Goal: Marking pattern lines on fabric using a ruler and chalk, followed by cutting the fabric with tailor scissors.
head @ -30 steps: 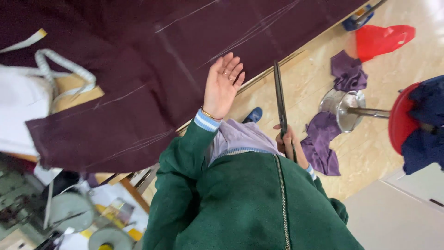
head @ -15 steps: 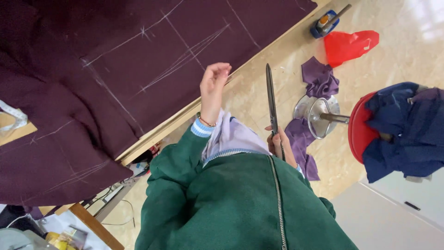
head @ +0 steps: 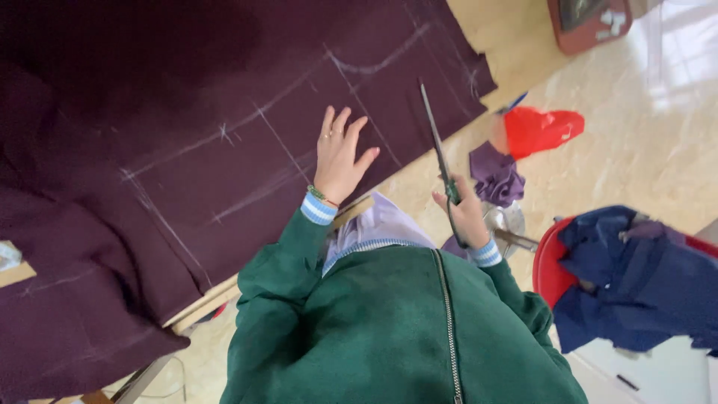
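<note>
1. Left hand [head: 340, 153]: open, fingers spread, palm flat on the dark purple fabric [head: 187, 150]; it grips nothing.
2. Right hand [head: 465, 217]: closed around the handles of long scissors [head: 437, 146]; blades together, tip over the fabric's near edge.
3. Fabric: spread across the wooden table [head: 206, 299], marked with chalk lines, one end hanging over the table edge.
4. Surroundings: purple scraps [head: 493, 176] and a red plastic bag [head: 542, 129] lie on the floor; blue cloth [head: 636, 269] is heaped on a red stool [head: 547, 271] at the person's right.
</note>
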